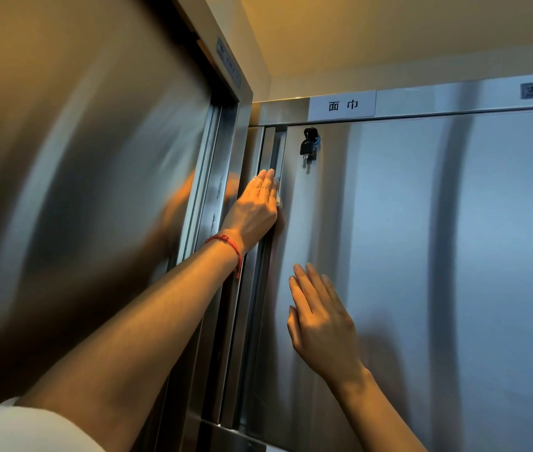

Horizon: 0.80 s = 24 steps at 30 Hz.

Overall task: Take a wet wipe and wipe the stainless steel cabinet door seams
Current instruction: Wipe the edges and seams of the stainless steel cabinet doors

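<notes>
The left hand [257,203] lies with straight fingers along the door seam [273,158], below and left of the key [308,148], pressing the wet wipe [278,199] into the groove to clean it. Lower right of the key, the right hand [320,321] rests flat and empty on the cabinet door [421,256], likely steadying it.

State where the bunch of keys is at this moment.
In the head view, the keys hang from the lock at the top left corner of the right-hand cabinet door, just under the white label and above the left hand.
</notes>
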Tool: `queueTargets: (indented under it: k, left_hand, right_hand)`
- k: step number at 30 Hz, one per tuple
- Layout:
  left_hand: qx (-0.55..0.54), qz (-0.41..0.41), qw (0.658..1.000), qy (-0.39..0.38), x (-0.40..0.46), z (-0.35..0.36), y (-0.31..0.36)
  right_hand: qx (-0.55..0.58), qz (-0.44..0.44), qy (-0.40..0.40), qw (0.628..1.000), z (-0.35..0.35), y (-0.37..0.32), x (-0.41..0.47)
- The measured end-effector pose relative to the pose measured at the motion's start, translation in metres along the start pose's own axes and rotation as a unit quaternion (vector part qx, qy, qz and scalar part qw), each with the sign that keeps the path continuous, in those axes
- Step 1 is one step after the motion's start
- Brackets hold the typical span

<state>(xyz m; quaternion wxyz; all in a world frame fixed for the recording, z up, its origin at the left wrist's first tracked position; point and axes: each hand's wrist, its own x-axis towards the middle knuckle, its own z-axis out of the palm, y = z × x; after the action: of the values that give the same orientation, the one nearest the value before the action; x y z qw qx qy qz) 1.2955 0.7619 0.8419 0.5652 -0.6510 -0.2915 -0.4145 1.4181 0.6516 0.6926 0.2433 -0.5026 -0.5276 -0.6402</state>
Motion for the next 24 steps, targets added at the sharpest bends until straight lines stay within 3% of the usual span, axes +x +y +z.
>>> queueTargets:
  k: [10,24]
  left_hand:
    - [-0.062,-0.038,0.997,-0.022,-0.0005,-0.0033,0.0014]
    - [-0.058,-0.039,0.997,-0.023,0.003,-0.0015,0.0]
  right_hand:
    - [-0.004,0.001,-0.002,1.0,-0.0014,0.0,0.0001]
    - [0.001,0.0,0.009,1.0,0.0008,0.0006,-0.0006]
